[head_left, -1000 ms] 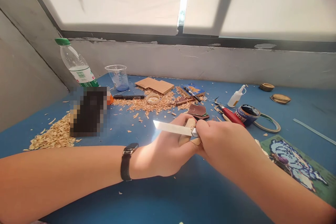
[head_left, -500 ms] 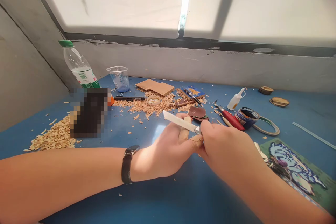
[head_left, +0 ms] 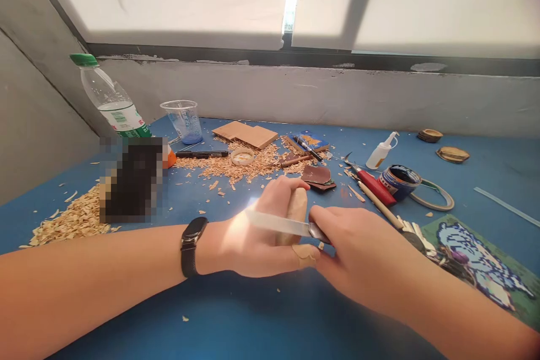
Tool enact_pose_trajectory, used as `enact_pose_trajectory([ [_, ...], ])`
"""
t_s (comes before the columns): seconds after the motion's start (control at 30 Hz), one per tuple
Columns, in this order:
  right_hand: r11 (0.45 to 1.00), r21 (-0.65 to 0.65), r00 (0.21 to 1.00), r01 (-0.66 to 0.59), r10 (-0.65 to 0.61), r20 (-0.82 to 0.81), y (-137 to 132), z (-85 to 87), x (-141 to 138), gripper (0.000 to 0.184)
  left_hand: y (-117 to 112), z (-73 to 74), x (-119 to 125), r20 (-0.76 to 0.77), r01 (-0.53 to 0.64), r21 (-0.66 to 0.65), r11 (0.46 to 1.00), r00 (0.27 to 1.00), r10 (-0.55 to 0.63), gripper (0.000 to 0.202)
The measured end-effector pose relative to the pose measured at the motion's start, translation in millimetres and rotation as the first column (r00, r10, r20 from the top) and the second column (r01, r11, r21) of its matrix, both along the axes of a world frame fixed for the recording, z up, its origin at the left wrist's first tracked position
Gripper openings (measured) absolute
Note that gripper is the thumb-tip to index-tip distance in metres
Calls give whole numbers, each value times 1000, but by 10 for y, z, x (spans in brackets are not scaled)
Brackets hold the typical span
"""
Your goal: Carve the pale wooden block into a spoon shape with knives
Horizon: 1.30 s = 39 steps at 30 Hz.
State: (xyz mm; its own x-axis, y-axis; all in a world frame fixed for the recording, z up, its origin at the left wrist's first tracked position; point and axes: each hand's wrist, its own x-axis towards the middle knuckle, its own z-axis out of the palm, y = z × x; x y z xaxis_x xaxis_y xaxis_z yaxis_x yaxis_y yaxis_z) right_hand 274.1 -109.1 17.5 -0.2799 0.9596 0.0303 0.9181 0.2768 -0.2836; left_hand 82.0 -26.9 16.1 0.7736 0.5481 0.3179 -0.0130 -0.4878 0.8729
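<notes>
Head camera view: the left hand (head_left: 259,244) has its fingers curled snugly around a pale, rounded piece of wood (head_left: 298,208), which sits in its grasp over the blue tabletop (head_left: 219,320). A beige plaster (head_left: 305,255) covers part of the left thumb, and a black-banded watch (head_left: 194,244) circles that wrist. The right hand (head_left: 358,247), just beside the left, is closed on the dark handle of a knife with a straight silvery blade (head_left: 278,224); the blade points left across the wood and the left hand, though whether its edge touches the wood I cannot tell. Beyond the hands lie brown folded sheets (head_left: 318,175) and scattered wood shavings (head_left: 232,167). To their right, a red-handled hooked tool (head_left: 375,187) rests beside an open blue jar (head_left: 396,187).
</notes>
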Motion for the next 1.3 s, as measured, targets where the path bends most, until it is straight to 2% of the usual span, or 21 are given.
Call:
enact_pose_trajectory([
  [0.1,997,-34,995,-63,60,-83,-40,-27,-28,8,69,-56,19,-74,5,143,990,997,6,43],
  [0.2,997,-15,993,-80,79,-83,-54,-21,-31,11,104,-87,24,-56,-7,171,985,998,17,49],
  [0.3,998,29,998,-63,63,-3,-31,-5,-3,23,102,-114,12,-68,3,109,994,998,5,47],
  [0.37,998,54,998,-35,32,57,-2,1,17,31,87,-145,-2,-61,37,-2,999,997,-37,45],
  [0.47,999,44,995,-10,5,103,38,6,27,38,59,-185,-23,-16,140,-192,971,989,-146,42],
  [0.53,1000,15,993,1,-3,120,55,9,18,38,48,-180,-25,9,172,-252,952,985,-175,38],
  [0.6,1000,9,992,11,-12,128,62,6,7,40,48,-143,-16,4,161,-260,952,986,-166,34],
  [0.77,994,112,997,-19,10,75,57,-52,0,48,65,-53,15,-42,115,-202,973,991,-126,34],
  [1.0,989,147,995,19,-32,94,65,-120,-16,40,65,-119,-20,-132,21,-166,986,990,-43,23],
  [1.13,956,293,992,24,-60,113,58,-156,-28,53,81,-123,-44,-126,-14,-124,992,992,-2,26],
  [1.3,895,444,981,46,-125,151,61,-202,-30,62,74,-123,-48,-59,6,-172,985,998,-16,23],
])
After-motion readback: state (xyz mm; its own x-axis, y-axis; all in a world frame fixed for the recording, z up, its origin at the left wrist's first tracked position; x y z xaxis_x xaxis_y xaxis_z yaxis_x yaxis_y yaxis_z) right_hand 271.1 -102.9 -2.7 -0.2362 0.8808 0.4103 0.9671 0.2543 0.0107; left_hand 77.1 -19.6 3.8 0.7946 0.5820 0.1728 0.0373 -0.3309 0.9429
